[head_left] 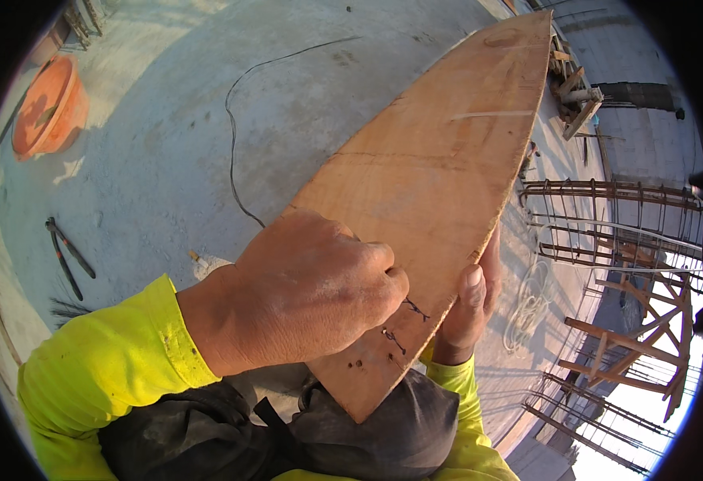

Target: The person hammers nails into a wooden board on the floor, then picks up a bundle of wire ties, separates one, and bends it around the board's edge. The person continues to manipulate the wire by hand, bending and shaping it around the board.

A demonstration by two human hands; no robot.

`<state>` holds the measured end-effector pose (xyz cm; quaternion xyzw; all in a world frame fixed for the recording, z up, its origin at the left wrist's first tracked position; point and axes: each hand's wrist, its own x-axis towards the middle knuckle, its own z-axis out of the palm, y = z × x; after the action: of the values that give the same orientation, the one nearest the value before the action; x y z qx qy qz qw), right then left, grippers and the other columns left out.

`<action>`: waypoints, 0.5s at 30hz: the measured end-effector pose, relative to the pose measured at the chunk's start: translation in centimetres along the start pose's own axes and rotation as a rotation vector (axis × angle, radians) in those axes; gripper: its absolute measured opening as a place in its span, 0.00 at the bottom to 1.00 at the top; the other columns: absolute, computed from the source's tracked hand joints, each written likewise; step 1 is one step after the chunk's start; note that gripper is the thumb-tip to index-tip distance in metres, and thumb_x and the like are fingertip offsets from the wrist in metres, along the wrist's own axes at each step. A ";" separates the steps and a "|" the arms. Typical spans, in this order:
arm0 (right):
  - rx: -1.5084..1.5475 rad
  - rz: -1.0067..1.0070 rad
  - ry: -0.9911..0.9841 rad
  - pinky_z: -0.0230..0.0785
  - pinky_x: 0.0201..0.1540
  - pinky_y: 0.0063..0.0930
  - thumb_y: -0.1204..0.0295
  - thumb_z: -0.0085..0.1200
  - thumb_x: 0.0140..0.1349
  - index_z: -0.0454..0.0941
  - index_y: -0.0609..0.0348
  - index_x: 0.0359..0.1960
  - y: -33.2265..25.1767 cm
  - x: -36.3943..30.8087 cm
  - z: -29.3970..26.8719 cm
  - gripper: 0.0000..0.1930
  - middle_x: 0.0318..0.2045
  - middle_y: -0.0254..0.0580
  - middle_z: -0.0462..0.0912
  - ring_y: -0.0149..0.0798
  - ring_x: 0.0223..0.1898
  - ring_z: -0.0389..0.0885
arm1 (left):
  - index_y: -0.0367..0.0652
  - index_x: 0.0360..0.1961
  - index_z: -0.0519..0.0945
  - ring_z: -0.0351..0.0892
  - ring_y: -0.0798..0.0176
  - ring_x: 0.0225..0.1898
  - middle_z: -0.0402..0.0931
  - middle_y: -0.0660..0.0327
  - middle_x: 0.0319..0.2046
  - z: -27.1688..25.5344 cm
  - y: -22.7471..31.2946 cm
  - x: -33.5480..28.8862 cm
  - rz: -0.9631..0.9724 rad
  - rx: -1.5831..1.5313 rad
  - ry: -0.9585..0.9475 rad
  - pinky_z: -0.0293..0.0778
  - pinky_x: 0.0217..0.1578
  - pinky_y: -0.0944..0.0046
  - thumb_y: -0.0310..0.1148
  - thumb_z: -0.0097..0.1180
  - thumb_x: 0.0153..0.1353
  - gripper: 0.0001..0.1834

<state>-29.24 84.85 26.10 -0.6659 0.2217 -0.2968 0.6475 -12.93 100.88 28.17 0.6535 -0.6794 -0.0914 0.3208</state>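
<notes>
A long plywood board [439, 152] with rough edges leans across my dark-trousered lap and stretches away to the upper right. My left hand [311, 293] is closed in a fist over the board's near part, its knuckles toward the right. What its fingers hold, if anything, is hidden. My right hand [471, 301] grips the board's right edge, with the thumb at the edge and the other fingers behind. Between the hands, short dark wire ends [415, 309] stick out of the wood. Another bit of wire [394, 341] and small holes lie closer to the near corner.
Pincers [69, 255] lie on the concrete floor at left. Farther back stands an orange tub [51, 108]. A thin dark wire [231, 136] curves over the floor. At right are a pale coil [530, 305], rebar cages [612, 191] and a timber trestle [632, 341].
</notes>
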 end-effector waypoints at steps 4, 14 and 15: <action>-0.062 0.006 -0.069 0.50 0.75 0.45 0.48 0.61 0.62 0.46 0.73 0.76 -0.1 0.0 -0.8 0.54 0.75 0.59 0.56 0.50 0.75 0.57 | 0.48 0.27 0.74 0.82 0.57 0.26 0.72 0.65 0.26 -0.7 0.8 1.3 -0.012 0.057 -0.065 0.75 0.22 0.57 0.33 0.67 0.48 0.11; 0.061 -0.041 -0.172 0.72 0.64 0.44 0.67 0.65 0.65 0.41 0.74 0.76 -0.8 0.8 -1.4 0.50 0.74 0.63 0.56 0.52 0.73 0.62 | 0.39 0.28 0.82 0.79 0.45 0.24 0.77 0.54 0.22 -1.4 0.6 2.7 -0.251 -0.166 -0.231 0.73 0.25 0.53 0.24 0.57 0.50 0.04; 0.063 -0.046 -0.172 0.74 0.62 0.43 0.67 0.65 0.64 0.41 0.74 0.76 -0.7 0.9 -1.3 0.50 0.74 0.64 0.56 0.52 0.73 0.62 | 0.38 0.28 0.81 0.79 0.44 0.24 0.78 0.53 0.23 -1.3 0.7 2.8 -0.224 -0.204 -0.193 0.73 0.25 0.53 0.24 0.56 0.50 0.04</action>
<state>-29.54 83.30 26.87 -0.6732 0.1407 -0.2601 0.6778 -12.59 98.74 30.42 0.6775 -0.6171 -0.2572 0.3067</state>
